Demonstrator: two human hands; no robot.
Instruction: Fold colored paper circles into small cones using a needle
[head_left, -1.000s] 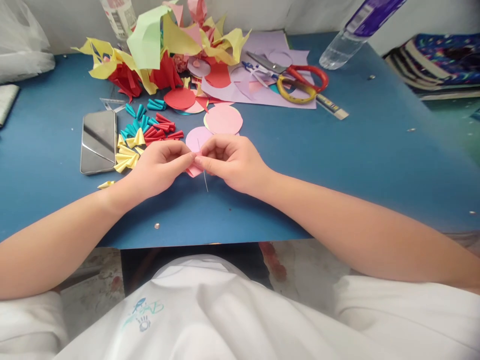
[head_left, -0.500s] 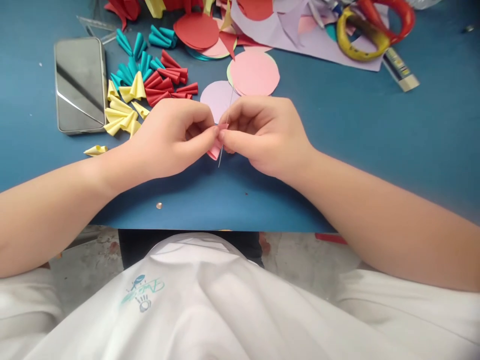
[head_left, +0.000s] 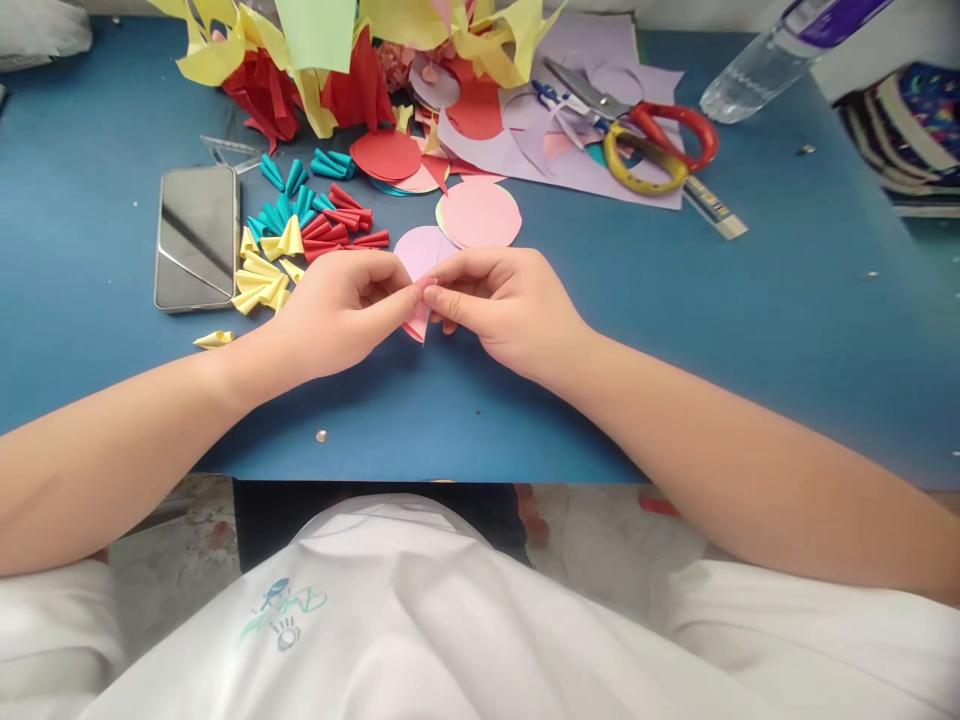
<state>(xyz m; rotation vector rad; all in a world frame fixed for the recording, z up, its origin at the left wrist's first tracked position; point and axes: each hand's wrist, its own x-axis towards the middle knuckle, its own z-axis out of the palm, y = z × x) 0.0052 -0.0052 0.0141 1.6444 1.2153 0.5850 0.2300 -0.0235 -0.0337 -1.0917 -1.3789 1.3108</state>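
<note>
My left hand pinches a small folded piece of pink paper between thumb and forefinger. My right hand is closed at the same spot, its thumb and finger on the pink paper and a thin straight needle-like rod. The rod slants past the fingertips; whether it lies inside the paper fold is hidden. Just beyond the hands lie a lilac paper circle and pink paper circles. Rolled paper cones in yellow, red and teal sit beyond my left wrist.
A phone lies at the left. Scissors rest on lilac paper scraps at the back. A water bottle stands tilted in view at the far right. The table's front edge runs below my hands.
The view has tilted up, bringing the bottle and more of the back of the table into sight. Both hands keep their pinch on the pink paper, with little movement.
</note>
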